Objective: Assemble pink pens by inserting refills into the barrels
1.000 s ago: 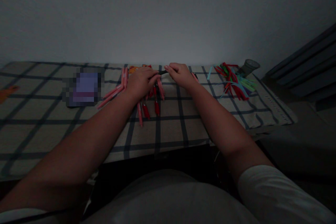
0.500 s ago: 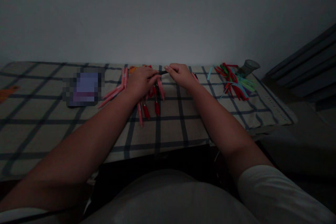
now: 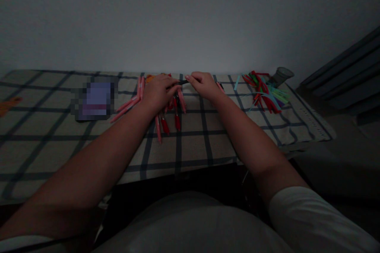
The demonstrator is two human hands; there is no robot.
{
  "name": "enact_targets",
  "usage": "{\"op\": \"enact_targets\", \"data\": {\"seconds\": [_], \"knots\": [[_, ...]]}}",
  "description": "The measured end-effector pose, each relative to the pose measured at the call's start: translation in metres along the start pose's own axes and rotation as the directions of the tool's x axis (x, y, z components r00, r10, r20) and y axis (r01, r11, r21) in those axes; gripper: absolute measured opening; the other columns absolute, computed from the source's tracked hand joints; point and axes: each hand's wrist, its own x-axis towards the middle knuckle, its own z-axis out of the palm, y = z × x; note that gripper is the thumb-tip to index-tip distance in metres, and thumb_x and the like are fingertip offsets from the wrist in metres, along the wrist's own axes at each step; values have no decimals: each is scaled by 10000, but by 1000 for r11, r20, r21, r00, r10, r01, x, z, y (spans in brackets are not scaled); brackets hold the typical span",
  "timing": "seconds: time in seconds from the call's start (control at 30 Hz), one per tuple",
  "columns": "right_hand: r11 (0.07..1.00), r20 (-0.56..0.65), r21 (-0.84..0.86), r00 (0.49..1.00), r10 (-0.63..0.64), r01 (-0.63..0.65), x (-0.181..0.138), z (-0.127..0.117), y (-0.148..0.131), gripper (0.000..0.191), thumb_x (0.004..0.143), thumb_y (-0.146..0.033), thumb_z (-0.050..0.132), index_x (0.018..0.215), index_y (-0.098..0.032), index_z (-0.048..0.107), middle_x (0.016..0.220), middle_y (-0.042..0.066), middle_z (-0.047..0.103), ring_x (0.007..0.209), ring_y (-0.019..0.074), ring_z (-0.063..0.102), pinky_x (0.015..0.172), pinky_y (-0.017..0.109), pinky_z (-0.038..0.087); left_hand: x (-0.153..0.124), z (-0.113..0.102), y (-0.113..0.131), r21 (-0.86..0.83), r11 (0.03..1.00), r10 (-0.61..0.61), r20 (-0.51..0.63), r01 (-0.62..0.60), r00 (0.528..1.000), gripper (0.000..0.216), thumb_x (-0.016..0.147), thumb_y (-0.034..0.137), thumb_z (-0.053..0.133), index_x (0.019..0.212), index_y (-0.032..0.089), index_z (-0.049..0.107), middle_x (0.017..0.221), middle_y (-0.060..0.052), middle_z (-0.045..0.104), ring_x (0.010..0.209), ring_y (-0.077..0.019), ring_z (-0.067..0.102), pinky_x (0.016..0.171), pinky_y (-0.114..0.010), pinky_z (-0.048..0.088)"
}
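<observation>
Between my hands, level over the cloth, is a slim dark pen (image 3: 184, 82). My right hand (image 3: 202, 84) is closed round its right end, the thumb pointing left along it. My left hand (image 3: 158, 91) has its fingers closed at the other end, palm down. Several pink pens (image 3: 128, 104) fan out to the left of that hand and below it. Red-tipped pens (image 3: 177, 120) also stick out below it, partly hidden by the fingers. Behind the left hand shows an orange patterned piece (image 3: 151, 78). The light is dim, so fine detail at the fingertips is lost.
A checked cloth (image 3: 192, 142) covers the table, which stands against a wall. To the left lies a phone-like device (image 3: 97, 99), its screen blurred. Red, green and blue strips (image 3: 263, 93) lie at the right beside a grey cup (image 3: 281, 76). Something orange (image 3: 8, 105) is at far left.
Almost nothing differs. Both hands stay at the dark pen, with only a very slight shift of the right thumb.
</observation>
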Motion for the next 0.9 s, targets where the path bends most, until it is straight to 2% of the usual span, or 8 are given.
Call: {"op": "enact_targets", "data": {"seconds": [0.13,0.4,0.9], "knots": [[1000,4,-3,1000,2,-2,0,-1,-3,656,1134,-696,603,681,-258,420,668,-27,339,722,183,370,717,353,311,0,0,-1,1,1000,7,-11,-7,1000,297,1109,402,687,1257,272,910,1263,-106,885,1262,-347,770,1155,-541,582],[999,13,-30,1000,-19,20,1,0,0,709,1114,-833,490,695,-272,375,681,-34,330,719,174,366,713,346,299,0,-1,-1,9,1000,4,-6,-4,1000,301,1111,404,683,1280,287,903,1276,-91,884,1270,-333,772,1151,-520,592],[999,10,-19,1000,-30,30,1,2,3,721,1097,-876,462,709,-276,373,695,-36,329,726,171,367,712,353,291,-1,-6,4,26,999,-24,23,23,999,327,1126,392,690,1357,272,888,1307,-108,871,1296,-334,757,1167,-514,589]]}}
